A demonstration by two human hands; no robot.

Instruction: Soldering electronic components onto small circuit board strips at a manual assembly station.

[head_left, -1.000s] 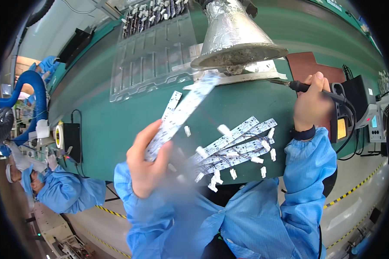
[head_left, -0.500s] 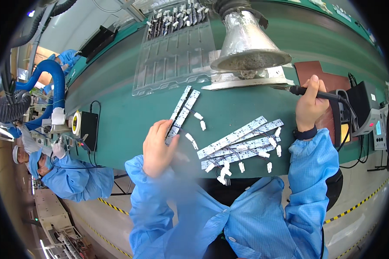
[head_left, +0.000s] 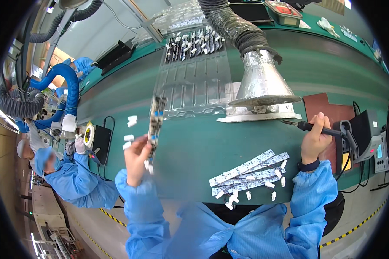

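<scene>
My left hand (head_left: pixel 137 159) is closed on a narrow circuit board strip (head_left: pixel 156 123), raised on edge with its dark components showing. Whether it is one strip or two together I cannot tell. White connectors (head_left: pixel 132 121) dangle around that hand. In my right hand (head_left: pixel 313 140), a soldering iron (head_left: pixel 305 126) is gripped by its black handle, its metal tip pointing left beneath the fume funnel. Between my arms lies a fanned pile of white circuit board strips (head_left: pixel 242 166) with dark wires and white connectors.
Behind the left hand is a clear plastic tray (head_left: pixel 194 86), its far end filled with strips. A foil-covered fume funnel (head_left: pixel 263 82) hangs over a white base (head_left: pixel 259 115). At right are a brown mat (head_left: pixel 315 105) and a soldering station (head_left: pixel 379 151). A co-worker (head_left: pixel 73 172) sits at left.
My left hand has lifted the strip off the table and tipped it up, moving slightly left. The right hand still holds the soldering iron. The whole view has shifted.
</scene>
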